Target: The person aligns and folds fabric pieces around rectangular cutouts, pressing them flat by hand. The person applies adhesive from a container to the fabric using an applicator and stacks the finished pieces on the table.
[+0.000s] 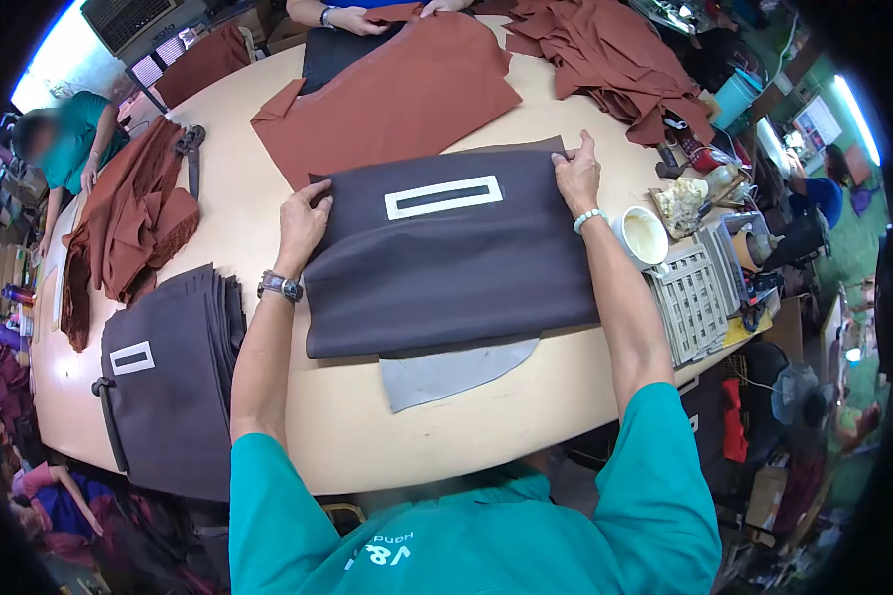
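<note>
A dark brown leather-like panel [446, 268] lies in front of me, with a white rectangular frame [444, 197] on its upper part. My left hand [305, 226] is closed on the panel's upper left corner, thumb and fingers at the edge. At the upper right corner, my right hand [577, 178] pinches the edge, one finger pointing up. From under the panel's near edge sticks out a grey curved piece [456, 374]. To the left, a stack of similar dark panels [174, 397] hangs partly over the table edge, topped by another white rectangular frame [132, 358].
Reddish-brown sheets [387, 99] lie beyond the panel, near another person's hands [359, 20]. More brown pieces are heaped at the far right [615, 64] and left [134, 213]. A white mug [642, 238] and grey plastic trays [693, 297] stand at right on the table [367, 436].
</note>
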Available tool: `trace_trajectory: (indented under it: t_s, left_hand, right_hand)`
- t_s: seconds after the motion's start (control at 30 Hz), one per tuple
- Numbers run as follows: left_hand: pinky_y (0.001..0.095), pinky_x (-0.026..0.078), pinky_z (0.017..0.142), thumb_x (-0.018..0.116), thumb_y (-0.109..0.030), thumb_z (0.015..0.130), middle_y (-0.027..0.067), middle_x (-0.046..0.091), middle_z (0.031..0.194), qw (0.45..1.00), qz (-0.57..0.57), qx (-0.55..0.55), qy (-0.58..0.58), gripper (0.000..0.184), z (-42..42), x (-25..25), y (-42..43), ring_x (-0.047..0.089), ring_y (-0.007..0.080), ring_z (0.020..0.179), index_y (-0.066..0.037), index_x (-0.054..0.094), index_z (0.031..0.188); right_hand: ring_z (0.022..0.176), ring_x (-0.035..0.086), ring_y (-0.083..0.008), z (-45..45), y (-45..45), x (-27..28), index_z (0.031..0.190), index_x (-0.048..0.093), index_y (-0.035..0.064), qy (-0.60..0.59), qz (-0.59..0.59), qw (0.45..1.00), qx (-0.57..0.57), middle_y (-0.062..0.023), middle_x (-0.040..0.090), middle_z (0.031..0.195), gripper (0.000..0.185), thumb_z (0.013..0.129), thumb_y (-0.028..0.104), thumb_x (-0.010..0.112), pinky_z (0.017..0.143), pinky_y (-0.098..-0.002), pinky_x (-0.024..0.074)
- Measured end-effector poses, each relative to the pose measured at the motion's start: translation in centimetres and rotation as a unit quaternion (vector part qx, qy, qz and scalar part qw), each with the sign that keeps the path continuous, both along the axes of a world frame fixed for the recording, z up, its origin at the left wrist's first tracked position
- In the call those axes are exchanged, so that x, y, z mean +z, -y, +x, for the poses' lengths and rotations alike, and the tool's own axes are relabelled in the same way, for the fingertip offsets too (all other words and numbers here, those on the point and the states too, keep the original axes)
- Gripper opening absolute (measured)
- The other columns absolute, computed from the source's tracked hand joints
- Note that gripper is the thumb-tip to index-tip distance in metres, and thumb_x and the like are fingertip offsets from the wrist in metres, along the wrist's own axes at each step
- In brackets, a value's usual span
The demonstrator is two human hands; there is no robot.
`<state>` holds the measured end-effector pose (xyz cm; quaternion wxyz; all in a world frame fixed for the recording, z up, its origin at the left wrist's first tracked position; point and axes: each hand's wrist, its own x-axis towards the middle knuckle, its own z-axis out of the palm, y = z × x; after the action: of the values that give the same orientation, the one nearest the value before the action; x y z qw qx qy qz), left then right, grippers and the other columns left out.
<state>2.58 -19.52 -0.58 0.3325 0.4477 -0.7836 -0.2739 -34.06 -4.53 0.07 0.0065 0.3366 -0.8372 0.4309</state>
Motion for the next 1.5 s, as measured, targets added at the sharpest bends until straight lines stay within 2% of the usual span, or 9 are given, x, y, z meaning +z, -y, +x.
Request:
trace_trajectory:
  t_s: [0.1, 0.23, 0.4, 0.6, 0.8, 1.0, 1.1, 1.3, 1.5]
  left_hand:
    - [0.0297, 0.048, 0.081, 0.059, -0.009, 0.08, 0.0164, 0.066, 0.093, 0.999, 0.036, 0.01, 0.024, 0.027, 0.1, 0.7, 0.1, 0.064, 0.0208, 0.086, 0.0, 0.063, 0.105]
    - [0.0322, 0.049, 0.079, 0.059, -0.008, 0.078, 0.0173, 0.066, 0.09, 0.999, 0.042, 0.001, 0.014, 0.022, 0.2, -0.3, 1.0, 0.065, 0.0258, 0.086, -0.003, 0.066, 0.098]
    - [0.0312, 0.049, 0.076, 0.061, -0.01, 0.079, 0.0157, 0.067, 0.088, 0.994, 0.004, 0.01, 0.113, 0.022, -0.3, 0.5, 1.1, 0.064, 0.0229, 0.082, -0.004, 0.066, 0.099]
    - [0.0352, 0.048, 0.081, 0.06, -0.012, 0.079, 0.0161, 0.066, 0.091, 0.995, -0.014, 0.06, 0.08, 0.02, -0.8, 0.3, 0.9, 0.064, 0.0287, 0.087, -0.006, 0.067, 0.096]
    - [0.0354, 0.048, 0.079, 0.061, -0.015, 0.079, 0.0153, 0.066, 0.091, 0.993, -0.031, 0.077, 0.087, 0.02, -0.7, -0.3, 1.1, 0.063, 0.0287, 0.088, -0.007, 0.067, 0.096]
    - [0.0336, 0.049, 0.073, 0.062, -0.017, 0.079, 0.0155, 0.066, 0.084, 0.991, -0.048, 0.096, 0.081, 0.021, -0.8, -0.7, 1.3, 0.064, 0.0253, 0.078, -0.006, 0.068, 0.096]
    - [0.0363, 0.048, 0.076, 0.061, -0.018, 0.08, 0.0142, 0.066, 0.089, 0.99, -0.048, 0.098, 0.085, 0.019, -0.9, -0.5, 1.3, 0.064, 0.0287, 0.083, -0.007, 0.067, 0.094]
    - [0.0344, 0.049, 0.074, 0.06, -0.018, 0.08, 0.0146, 0.066, 0.085, 0.994, -0.029, 0.089, 0.06, 0.02, -0.6, -0.9, 1.7, 0.064, 0.0265, 0.08, -0.007, 0.067, 0.096]
    - [0.032, 0.049, 0.075, 0.057, -0.014, 0.075, 0.0141, 0.067, 0.084, 0.998, 0.008, 0.067, 0.02, 0.025, -0.1, -0.5, 1.2, 0.065, 0.0226, 0.08, -0.005, 0.068, 0.096]
  right_hand:
    - [0.084, 0.061, -0.0376, 0.5, -0.4, 1.1, 0.132, 0.029, 0.0032, -0.033, 0.059, 0.997, -0.023, -0.0212, 0.063, 0.089, 0.067, 0.073, 0.01, 0.059, 0.078, -0.0434, 0.0472]
    - [0.085, 0.061, -0.0392, 0.4, -0.8, 0.9, 0.132, 0.026, 0.004, -0.052, 0.145, 0.987, -0.043, -0.0234, 0.062, 0.088, 0.07, 0.072, 0.011, 0.061, 0.077, -0.0447, 0.0477]
    - [0.086, 0.061, -0.0389, 0.4, -0.8, 1.4, 0.132, 0.026, 0.0043, -0.029, 0.139, 0.988, -0.055, -0.023, 0.063, 0.088, 0.07, 0.072, 0.012, 0.064, 0.078, -0.0444, 0.0476]
    - [0.087, 0.062, -0.0358, 0.3, -0.5, 1.3, 0.132, 0.026, 0.0042, -0.001, 0.138, 0.987, -0.088, -0.0196, 0.064, 0.086, 0.076, 0.073, 0.021, 0.071, 0.079, -0.0436, 0.0472]
    - [0.087, 0.062, -0.0368, 0.0, -0.2, 0.8, 0.132, 0.025, 0.0049, -0.011, 0.136, 0.986, -0.097, -0.0209, 0.064, 0.088, 0.077, 0.073, 0.024, 0.071, 0.077, -0.0436, 0.0473]
    - [0.087, 0.062, -0.0372, -0.1, -0.1, 0.8, 0.132, 0.025, 0.0042, -0.011, 0.142, 0.984, -0.11, -0.0217, 0.063, 0.09, 0.079, 0.073, 0.026, 0.072, 0.077, -0.0441, 0.0467]
    - [0.088, 0.061, -0.0377, 0.3, -0.3, 1.3, 0.132, 0.025, 0.0043, -0.006, 0.142, 0.984, -0.107, -0.0222, 0.063, 0.091, 0.079, 0.073, 0.027, 0.072, 0.078, -0.044, 0.0463]
    - [0.091, 0.061, -0.0359, 0.1, -0.2, 1.2, 0.133, 0.024, 0.0031, 0.009, 0.153, 0.982, -0.108, -0.0212, 0.063, 0.093, 0.081, 0.073, 0.026, 0.072, 0.08, -0.0428, 0.0462]
    - [0.092, 0.061, -0.0353, -0.7, -0.4, 0.9, 0.134, 0.025, 0.0029, 0.064, 0.124, 0.986, -0.095, -0.0215, 0.063, 0.096, 0.081, 0.071, 0.022, 0.071, 0.083, -0.0408, 0.0462]
